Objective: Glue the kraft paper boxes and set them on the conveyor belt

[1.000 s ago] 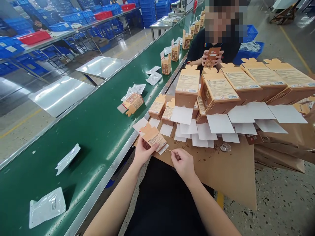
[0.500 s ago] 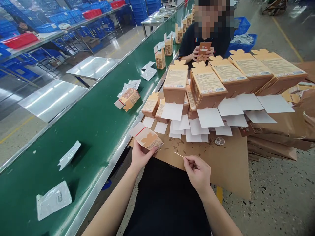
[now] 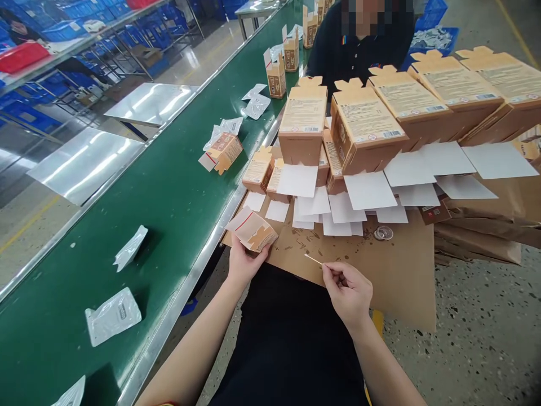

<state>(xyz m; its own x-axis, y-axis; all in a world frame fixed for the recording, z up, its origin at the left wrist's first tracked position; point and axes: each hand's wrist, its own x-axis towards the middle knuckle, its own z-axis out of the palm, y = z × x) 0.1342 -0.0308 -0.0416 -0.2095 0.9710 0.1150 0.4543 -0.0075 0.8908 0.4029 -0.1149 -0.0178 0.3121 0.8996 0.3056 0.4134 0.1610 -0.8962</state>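
Observation:
My left hand point(image 3: 247, 262) is closed around a small brown carton point(image 3: 255, 232), whose pale flap with a red strip points up and to the left. Between the thumb and fingers of my right hand point(image 3: 349, 290) is a cotton swab point(image 3: 313, 259), its white tip turned left toward the carton but apart from it. Both hands are over the near edge of a cardboard-covered table point(image 3: 401, 287). A small clear round dish point(image 3: 383, 233) sits on this cardboard, with dark wet marks to its left.
Brown cartons point(image 3: 302, 115) with white flaps hanging down are stacked behind my hands. On the left runs a green conveyor belt point(image 3: 169, 197) carrying silver pouches point(image 3: 113, 316) and an open carton point(image 3: 227, 152) on its side. A co-worker point(image 3: 359, 51) sits beyond the stack.
The pouches on the belt have moved up and right, and another has appeared at the bottom. My view has tilted slightly down. Both hands keep their hold on the carton and swab.

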